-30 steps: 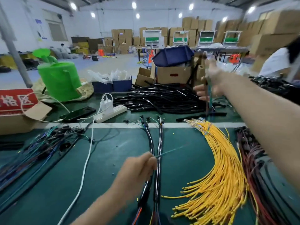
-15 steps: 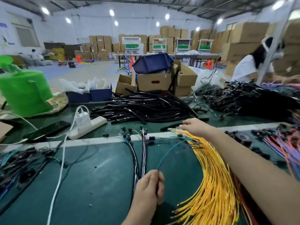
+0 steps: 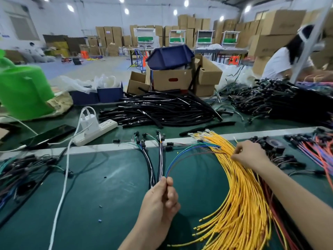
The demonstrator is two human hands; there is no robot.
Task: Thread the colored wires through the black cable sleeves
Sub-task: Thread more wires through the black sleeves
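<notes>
Looking down over a green worktop (image 3: pixel 108 195) in a warehouse stacked with cardboard boxes, the view shows a person's two bare forearms reaching in from the bottom edge. The left hand (image 3: pixel 160 197) is raised near the centre, its thumb and forefinger closed in a pinch on the near ends of a few thin colored wires (image 3: pixel 182 156), green, blue and brown. They arc up and to the right, and their far ends lie on a thick fan of yellow wires (image 3: pixel 241 195) spread across the right of the worktop. The right hand (image 3: pixel 249 155) rests on top of that fan, fingers curled and their tips pinched together on the yellow wires, just beside the far ends of the colored ones. A loose pile of black cable sleeves (image 3: pixel 158 109) lies farther back, beyond a pale strip that crosses the worktop, well apart from both hands. Two already sleeved harnesses (image 3: pixel 160 159) lie side by side just beyond the left hand. A white power strip (image 3: pixel 97 130) and a dark phone (image 3: pixel 48 134) lie at the left.
</notes>
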